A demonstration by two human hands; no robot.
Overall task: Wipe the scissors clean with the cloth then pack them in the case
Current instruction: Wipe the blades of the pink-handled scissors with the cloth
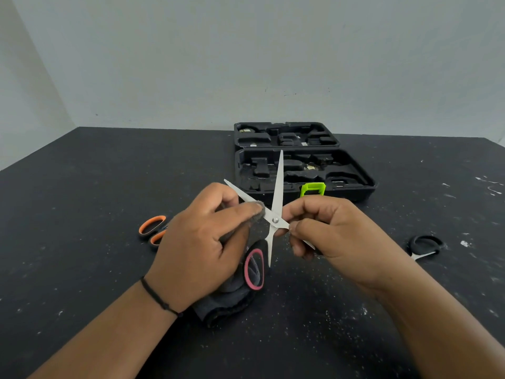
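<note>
Left hand (199, 242) is pinching the cloth (226, 299) around 1 blade of the open scissors (274, 214). Right hand (333, 233) is gripping the other shank by the pivot, fingers curled. Pink handle hanging at 6 o'clock. Case (352, 170) lying open at 12 o'clock. Orange scissors (153, 231) at 9, black scissors (425, 246) at 3, on the table (82, 187).

A single head-worn wide-angle view looks forward and down from close above the speckled black tabletop (82, 203), the person's two forearms entering from the bottom edge. It faces a pale grey wall (246, 56) behind the table's far edge, lines bowing near the borders.
</note>
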